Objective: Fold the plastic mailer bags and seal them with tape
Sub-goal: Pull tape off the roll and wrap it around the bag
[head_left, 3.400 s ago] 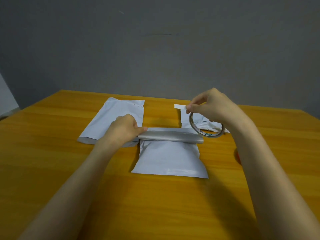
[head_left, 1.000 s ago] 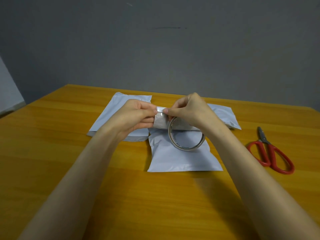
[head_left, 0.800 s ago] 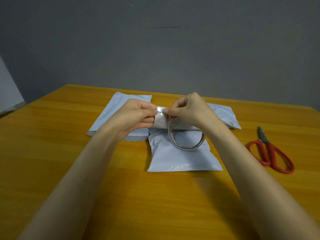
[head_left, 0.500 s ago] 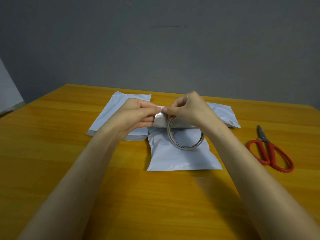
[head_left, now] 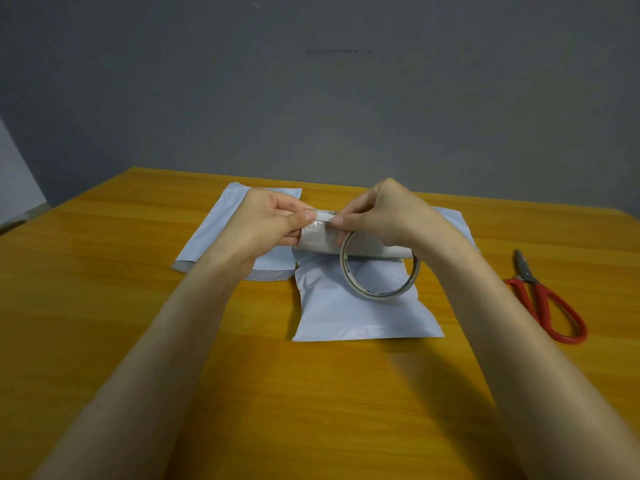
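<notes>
A white mailer bag (head_left: 360, 313) lies in the middle of the wooden table (head_left: 104, 306), its top part rolled into a grey fold (head_left: 318, 242). My left hand (head_left: 266, 223) pinches the free end of a white tape strip (head_left: 323, 215) just above that fold. My right hand (head_left: 384, 216) pinches the same strip from the right, and the tape roll (head_left: 379, 271) hangs below its fingers over the bag. Both hands hover close together over the fold.
A flat white mailer bag (head_left: 221, 237) lies to the left under my left forearm. Another mailer (head_left: 453, 220) shows behind my right wrist. Red-handled scissors (head_left: 543, 299) lie on the table at the right. A grey wall stands behind the table's far edge.
Over the last second the hands have hardly moved. Earlier, my right hand brought the roll from the right over to the fold, and my left hand left the fold for the tape end.
</notes>
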Tool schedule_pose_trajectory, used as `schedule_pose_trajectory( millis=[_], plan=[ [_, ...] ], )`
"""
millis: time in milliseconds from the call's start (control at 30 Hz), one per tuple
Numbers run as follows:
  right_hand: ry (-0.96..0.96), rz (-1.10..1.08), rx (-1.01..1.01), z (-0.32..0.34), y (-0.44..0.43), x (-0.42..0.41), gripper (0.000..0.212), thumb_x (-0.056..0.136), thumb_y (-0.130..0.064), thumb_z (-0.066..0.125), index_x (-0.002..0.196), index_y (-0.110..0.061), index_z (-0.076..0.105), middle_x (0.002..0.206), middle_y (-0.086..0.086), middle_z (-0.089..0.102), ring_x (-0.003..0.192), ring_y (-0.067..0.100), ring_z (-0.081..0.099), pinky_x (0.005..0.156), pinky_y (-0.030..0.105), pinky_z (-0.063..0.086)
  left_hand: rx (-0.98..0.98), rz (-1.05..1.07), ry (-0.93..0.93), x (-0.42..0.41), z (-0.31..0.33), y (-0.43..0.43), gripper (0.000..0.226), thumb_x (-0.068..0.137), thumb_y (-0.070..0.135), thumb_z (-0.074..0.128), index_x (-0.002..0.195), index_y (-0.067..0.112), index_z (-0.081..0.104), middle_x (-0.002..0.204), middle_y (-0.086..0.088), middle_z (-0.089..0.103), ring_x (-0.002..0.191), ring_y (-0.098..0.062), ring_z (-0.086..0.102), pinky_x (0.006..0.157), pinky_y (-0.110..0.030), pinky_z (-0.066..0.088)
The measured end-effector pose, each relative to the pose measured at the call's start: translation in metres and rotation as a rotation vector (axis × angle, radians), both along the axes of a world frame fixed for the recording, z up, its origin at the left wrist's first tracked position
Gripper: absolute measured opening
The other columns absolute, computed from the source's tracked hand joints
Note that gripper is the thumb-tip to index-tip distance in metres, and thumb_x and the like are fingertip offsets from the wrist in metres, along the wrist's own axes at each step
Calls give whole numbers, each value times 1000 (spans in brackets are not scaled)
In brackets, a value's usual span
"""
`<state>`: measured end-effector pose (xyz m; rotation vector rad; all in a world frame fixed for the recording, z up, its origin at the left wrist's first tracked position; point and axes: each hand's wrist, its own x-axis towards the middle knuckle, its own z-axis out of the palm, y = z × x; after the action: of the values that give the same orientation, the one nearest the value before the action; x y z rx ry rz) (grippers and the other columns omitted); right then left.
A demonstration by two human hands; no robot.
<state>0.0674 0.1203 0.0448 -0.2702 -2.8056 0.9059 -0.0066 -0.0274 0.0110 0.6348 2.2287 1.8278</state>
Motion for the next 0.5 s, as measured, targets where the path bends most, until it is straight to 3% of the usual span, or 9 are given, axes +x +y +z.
schedule_pose_trajectory(
  millis=[167, 333, 500],
  plan=[
    [-46, 1, 25, 4, -1, 2, 15, 87, -34, 65, 86, -24, 75, 84, -5, 67, 62, 5, 48, 41, 6, 33, -15, -2, 35, 1, -1, 2, 9, 86, 9, 64, 80, 16, 67, 81, -2, 70, 78, -12, 68, 71, -20, 58],
    [-68, -9, 8, 7, -2, 4, 12, 88, -34, 64, 82, -26, 72, 88, 1, 67, 60, 10, 44, 48, 17, 37, -22, 24, 71, 1, -1, 4, 11, 86, 9, 64, 80, 17, 67, 84, -5, 70, 82, -16, 69, 73, -23, 58],
    [-89, 3, 23, 9, -5, 6, 13, 88, -34, 64, 78, -27, 68, 86, 2, 64, 57, 11, 42, 43, 15, 36, -28, 35, 85, 2, -1, 5, 13, 86, 9, 64, 77, 18, 66, 81, -4, 70, 83, -18, 69, 71, -23, 58]
  ],
)
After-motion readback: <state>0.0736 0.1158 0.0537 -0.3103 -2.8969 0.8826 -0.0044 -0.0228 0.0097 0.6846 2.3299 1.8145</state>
